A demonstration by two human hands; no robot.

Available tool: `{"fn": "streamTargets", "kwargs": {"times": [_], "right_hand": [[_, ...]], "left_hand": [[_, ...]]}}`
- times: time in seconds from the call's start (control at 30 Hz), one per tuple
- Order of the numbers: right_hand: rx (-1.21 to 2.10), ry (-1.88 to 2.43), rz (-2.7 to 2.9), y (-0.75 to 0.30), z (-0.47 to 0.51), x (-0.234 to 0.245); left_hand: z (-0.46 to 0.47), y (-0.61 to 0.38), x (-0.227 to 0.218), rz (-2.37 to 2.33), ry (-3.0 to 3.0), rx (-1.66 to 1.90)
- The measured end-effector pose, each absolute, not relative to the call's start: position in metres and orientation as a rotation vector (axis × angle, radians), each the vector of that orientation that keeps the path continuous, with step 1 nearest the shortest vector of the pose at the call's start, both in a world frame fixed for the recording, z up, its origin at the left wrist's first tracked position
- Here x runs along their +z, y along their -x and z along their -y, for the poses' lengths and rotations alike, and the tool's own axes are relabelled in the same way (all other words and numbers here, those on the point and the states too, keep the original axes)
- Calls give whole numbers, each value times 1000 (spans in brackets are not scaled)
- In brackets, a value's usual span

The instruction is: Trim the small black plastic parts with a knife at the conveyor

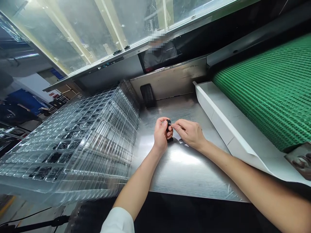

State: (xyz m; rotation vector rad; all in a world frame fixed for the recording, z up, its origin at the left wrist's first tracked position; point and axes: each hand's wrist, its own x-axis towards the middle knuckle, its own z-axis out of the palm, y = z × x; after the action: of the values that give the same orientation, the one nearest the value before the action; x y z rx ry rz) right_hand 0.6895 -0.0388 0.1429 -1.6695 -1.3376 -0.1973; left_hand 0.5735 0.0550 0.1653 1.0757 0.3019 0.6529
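The left hand (160, 135) has its fingers closed on a small black piece (168, 123), just above the steel table (179, 174). The fingertips (175, 126) of the right hand (189, 133) touch the piece, but their grip is hard to tell. Clear plastic trays (80, 139) sit on the table's left.
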Motion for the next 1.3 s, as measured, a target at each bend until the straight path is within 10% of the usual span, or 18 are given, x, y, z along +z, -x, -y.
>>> {"fn": "streamTargets", "kwargs": {"times": [1.3], "right_hand": [[-236,1602,1316,-690,42,149]], "left_hand": [[-57,-570,170,-222,-1068,620]]}}
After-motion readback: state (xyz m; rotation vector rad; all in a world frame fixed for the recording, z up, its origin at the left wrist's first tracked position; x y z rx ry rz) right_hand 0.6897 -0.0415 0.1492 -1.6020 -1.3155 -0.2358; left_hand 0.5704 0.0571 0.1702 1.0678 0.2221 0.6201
